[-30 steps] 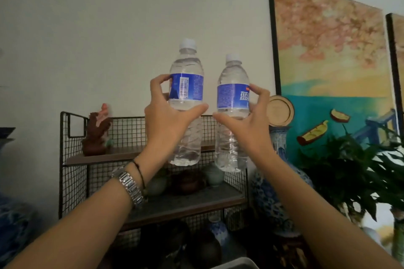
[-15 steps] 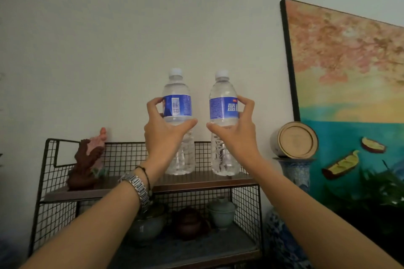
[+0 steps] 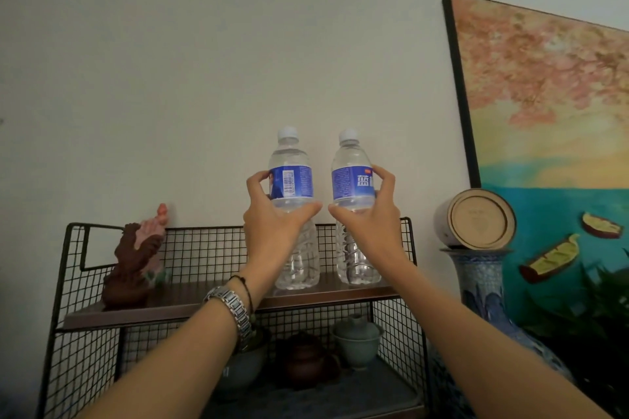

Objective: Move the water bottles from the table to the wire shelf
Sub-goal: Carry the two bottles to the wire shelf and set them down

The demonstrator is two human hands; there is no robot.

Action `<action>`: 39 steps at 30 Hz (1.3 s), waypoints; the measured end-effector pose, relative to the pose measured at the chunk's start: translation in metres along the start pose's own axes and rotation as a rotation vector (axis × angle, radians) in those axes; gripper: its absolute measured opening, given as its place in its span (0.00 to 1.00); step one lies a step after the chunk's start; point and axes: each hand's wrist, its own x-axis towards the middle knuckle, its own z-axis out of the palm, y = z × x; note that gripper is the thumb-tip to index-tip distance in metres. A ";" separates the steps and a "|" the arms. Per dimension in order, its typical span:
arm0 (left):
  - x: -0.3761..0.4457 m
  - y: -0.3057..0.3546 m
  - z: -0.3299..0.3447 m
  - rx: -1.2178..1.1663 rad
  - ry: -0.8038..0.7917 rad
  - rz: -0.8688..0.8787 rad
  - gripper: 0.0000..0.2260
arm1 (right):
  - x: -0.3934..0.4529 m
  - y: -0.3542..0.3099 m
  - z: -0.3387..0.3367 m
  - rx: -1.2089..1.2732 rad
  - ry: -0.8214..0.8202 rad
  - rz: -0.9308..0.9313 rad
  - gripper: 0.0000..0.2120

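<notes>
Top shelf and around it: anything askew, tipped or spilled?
One oddity: a round wooden-lidded tin lies on its side atop the blue-and-white vase, right of the wire shelf. Both water bottles stand upright, capped, on the top board, left hand and right hand gripping them. No spill visible.

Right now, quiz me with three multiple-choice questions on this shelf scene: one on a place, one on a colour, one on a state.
1. Where do the bottles stand?
A. top board of the wire shelf
B. lower board
C. floor

2. What colour are the bottle labels?
A. red
B. blue
C. green

3. What are the hands doing?
A. hanging free
B. each gripping a bottle
C. both on one bottle

Answers:
1 A: the left bottle and right bottle rest on the top board.
2 B: both bands are blue.
3 B: the left hand and right hand each wrap one.
</notes>
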 end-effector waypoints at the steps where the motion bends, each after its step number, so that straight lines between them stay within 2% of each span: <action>1: 0.000 -0.001 0.001 0.003 -0.003 0.002 0.36 | 0.000 0.001 0.001 0.003 0.001 -0.001 0.38; 11: -0.002 -0.002 0.007 -0.039 -0.082 -0.034 0.37 | -0.003 0.008 0.006 0.024 -0.016 -0.035 0.39; 16: -0.006 0.004 0.000 -0.037 -0.176 -0.055 0.39 | -0.010 -0.002 -0.001 -0.006 -0.112 -0.038 0.43; 18: -0.008 0.005 -0.007 -0.012 -0.208 -0.042 0.40 | -0.017 -0.008 -0.008 0.000 -0.150 -0.049 0.40; 22: -0.018 0.004 -0.025 0.131 -0.227 -0.017 0.42 | -0.031 -0.009 -0.026 -0.179 -0.149 -0.071 0.45; 27: -0.025 -0.004 -0.034 0.285 -0.256 0.047 0.36 | -0.041 -0.015 -0.033 -0.364 -0.199 -0.102 0.41; 39: -0.026 -0.014 -0.035 0.282 -0.248 0.084 0.38 | -0.029 0.002 -0.014 -0.464 -0.142 -0.072 0.37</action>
